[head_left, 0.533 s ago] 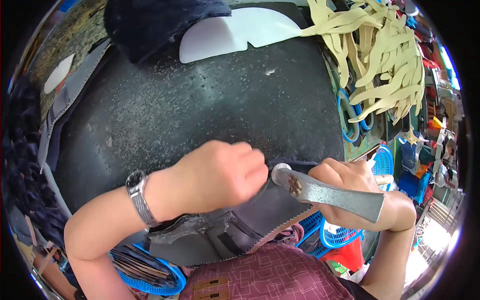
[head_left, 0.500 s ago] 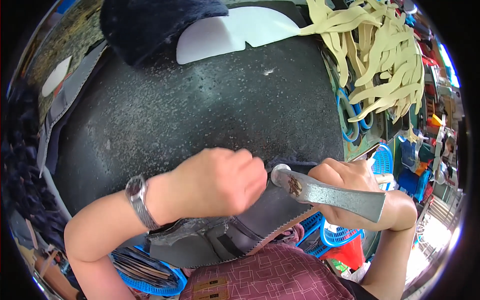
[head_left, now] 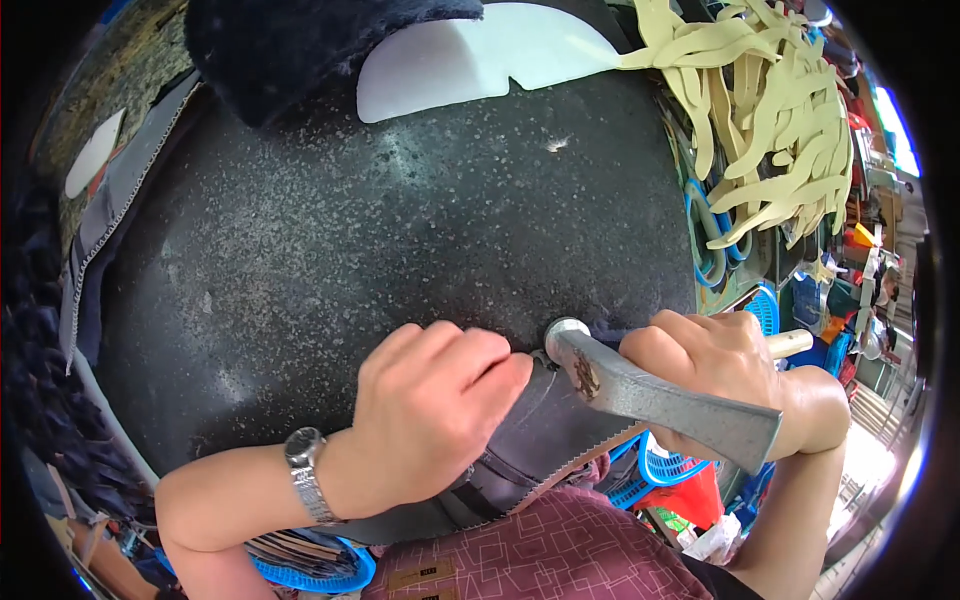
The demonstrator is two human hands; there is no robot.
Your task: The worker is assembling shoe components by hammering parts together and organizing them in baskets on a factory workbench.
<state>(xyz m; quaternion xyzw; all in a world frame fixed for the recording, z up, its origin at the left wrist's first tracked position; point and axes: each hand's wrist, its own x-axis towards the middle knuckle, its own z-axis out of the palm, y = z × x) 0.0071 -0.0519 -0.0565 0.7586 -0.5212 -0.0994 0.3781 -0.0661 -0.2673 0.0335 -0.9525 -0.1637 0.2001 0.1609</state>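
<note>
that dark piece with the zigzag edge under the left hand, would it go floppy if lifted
Probably floppy: the dark piece drapes over the edge of the speckled slab rather than jutting out straight. It looks thin and likely light, so it may slide if pushed; the left hand pins it while the right hand holds the hammer.

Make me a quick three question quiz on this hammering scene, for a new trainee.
1. Which hand grips the hammer?
2. True or false: the left hand presses a dark piece of material at the edge of the speckled black slab.
3. What lies at the slab's upper right? A) a pile of pale yellow strips B) a stack of red bricks C) a coil of rope

Key:
1. The right hand, around the wooden handle, with the metal head's round face down near the left fingertips.
2. True.
3. A, the pale yellow strips.
</note>
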